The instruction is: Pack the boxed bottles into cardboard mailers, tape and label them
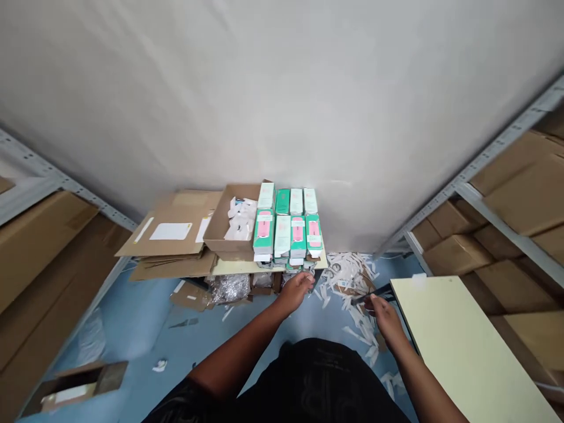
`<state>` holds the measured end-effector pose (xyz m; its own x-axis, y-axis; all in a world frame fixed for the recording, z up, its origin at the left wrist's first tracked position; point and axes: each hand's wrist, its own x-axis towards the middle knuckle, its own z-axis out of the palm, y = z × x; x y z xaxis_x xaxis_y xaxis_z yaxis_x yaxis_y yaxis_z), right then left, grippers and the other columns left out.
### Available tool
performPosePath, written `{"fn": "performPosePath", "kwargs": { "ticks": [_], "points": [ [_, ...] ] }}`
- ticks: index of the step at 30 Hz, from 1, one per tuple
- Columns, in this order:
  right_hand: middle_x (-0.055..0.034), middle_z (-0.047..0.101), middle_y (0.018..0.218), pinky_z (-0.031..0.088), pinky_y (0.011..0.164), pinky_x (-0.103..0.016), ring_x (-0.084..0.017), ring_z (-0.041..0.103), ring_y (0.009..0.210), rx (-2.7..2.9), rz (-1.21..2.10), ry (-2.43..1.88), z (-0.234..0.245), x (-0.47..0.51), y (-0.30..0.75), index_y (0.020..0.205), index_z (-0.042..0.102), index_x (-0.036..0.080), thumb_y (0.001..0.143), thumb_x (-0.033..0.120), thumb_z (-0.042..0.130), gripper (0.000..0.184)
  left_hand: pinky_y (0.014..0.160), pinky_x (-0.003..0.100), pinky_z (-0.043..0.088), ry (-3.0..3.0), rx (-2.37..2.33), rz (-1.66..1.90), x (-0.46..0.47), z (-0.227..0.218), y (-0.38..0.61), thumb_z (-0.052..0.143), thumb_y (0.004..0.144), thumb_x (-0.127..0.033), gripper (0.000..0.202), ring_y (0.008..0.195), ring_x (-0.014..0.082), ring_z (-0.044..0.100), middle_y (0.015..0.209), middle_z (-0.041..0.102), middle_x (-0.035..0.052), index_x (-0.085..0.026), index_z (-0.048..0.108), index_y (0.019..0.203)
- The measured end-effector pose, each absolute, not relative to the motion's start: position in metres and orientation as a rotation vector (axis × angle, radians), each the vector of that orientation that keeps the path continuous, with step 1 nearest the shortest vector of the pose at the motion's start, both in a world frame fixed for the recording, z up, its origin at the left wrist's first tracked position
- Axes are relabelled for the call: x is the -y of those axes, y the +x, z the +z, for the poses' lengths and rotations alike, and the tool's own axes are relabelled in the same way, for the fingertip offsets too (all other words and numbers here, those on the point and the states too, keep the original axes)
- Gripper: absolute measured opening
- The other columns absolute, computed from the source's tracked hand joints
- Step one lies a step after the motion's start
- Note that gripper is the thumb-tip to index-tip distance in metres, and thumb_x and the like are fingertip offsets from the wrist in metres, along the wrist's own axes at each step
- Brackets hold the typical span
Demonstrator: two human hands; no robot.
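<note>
My left hand (298,290) is just in front of the near edge of a small cream table (238,268). Its fingers are curled together, and whatever they hold, if anything, is too small to make out. Just beyond it on the table stand several green, white and pink boxes (298,234) in rows. My right hand (384,317) hangs beside the second cream table, fingers closed. Something dark shows at its fingertips, but I cannot tell whether it is held or lies behind them.
Left of the boxes, an open carton (229,248) holds white packets (241,226), beside stacked flat cardboard (176,232). White paper strips (348,273) litter the blue floor. A second cream table (458,341) stands at right. Shelves with brown cartons (462,255) flank both sides.
</note>
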<state>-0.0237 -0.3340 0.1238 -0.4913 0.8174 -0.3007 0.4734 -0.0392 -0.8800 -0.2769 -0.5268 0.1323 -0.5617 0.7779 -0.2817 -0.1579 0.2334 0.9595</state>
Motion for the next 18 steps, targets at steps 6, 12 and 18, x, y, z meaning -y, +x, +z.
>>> {"fn": "performPosePath", "kwargs": {
  "ticks": [6, 12, 18],
  "points": [
    [-0.0125, 0.080, 0.096, 0.058, 0.084, -0.042, -0.033, 0.075, 0.094, 2.105, 1.625, -1.235, 0.121, 0.286, -0.106, 0.092, 0.077, 0.020, 0.080, 0.081, 0.054, 0.066, 0.090, 0.038, 0.055, 0.562, -1.814, 1.539, 0.525, 0.153, -0.313, 0.057, 0.091, -0.059, 0.043, 0.105, 0.0272, 0.071, 0.115, 0.076, 0.0080, -0.024, 0.069, 0.112],
    [-0.0112, 0.079, 0.095, 0.056, 0.081, -0.038, -0.030, 0.073, 0.091, 2.214, 1.777, -0.928, 0.123, 0.238, -0.202, 0.091, 0.075, 0.020, 0.082, 0.081, 0.056, 0.065, 0.098, 0.038, 0.054, 0.530, -2.054, 1.580, 0.501, 0.194, -0.350, 0.060, 0.092, -0.051, 0.038, 0.111, 0.0255, 0.070, 0.117, 0.076, 0.0071, -0.022, 0.068, 0.115],
    [-0.0105, 0.078, 0.094, 0.054, 0.079, -0.037, -0.029, 0.071, 0.089, 2.324, 1.939, -0.709, 0.130, 0.205, -0.269, 0.090, 0.074, 0.020, 0.083, 0.078, 0.057, 0.061, 0.098, 0.039, 0.056, 0.440, -2.233, 1.711, 0.480, 0.212, -0.379, 0.060, 0.094, -0.045, 0.036, 0.111, 0.0243, 0.071, 0.121, 0.074, 0.0099, -0.020, 0.066, 0.119]
  ]
}}
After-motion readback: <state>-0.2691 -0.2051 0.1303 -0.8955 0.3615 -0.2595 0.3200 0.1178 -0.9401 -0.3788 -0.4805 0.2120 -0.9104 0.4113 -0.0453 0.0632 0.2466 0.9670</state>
